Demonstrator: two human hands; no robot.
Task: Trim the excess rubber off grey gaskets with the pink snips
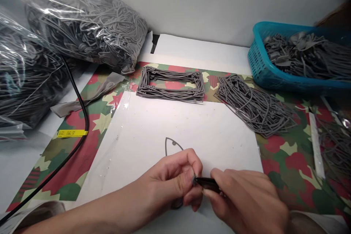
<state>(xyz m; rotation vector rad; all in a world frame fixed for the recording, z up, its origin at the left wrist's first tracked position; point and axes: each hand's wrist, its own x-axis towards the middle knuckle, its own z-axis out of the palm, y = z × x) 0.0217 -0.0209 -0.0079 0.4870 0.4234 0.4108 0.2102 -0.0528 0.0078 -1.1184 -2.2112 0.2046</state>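
My left hand (pixel 175 179) pinches a thin grey rubber gasket (pixel 166 145) between thumb and fingers. One pointed end of its loop, with a small round tab, sticks out above the knuckles, and much of the rest is hidden by the hand. In my right hand (pixel 246 197) is a pair of black tweezers (pixel 208 183), though its rear part is covered by the fingers. The tips meet a small grey bit of the gasket at my left thumb. Both hands are over a white sheet (pixel 142 131).
Beyond the sheet lie a neat rectangular stack of grey gaskets (pixel 170 97) and a looser pile (pixel 252 108). A blue basket (pixel 256 53) of grey pieces stands at back right. Filled clear bags (pixel 109 18) crowd the left, near a black cable (pixel 86 115) with a yellow label (pixel 71 133).
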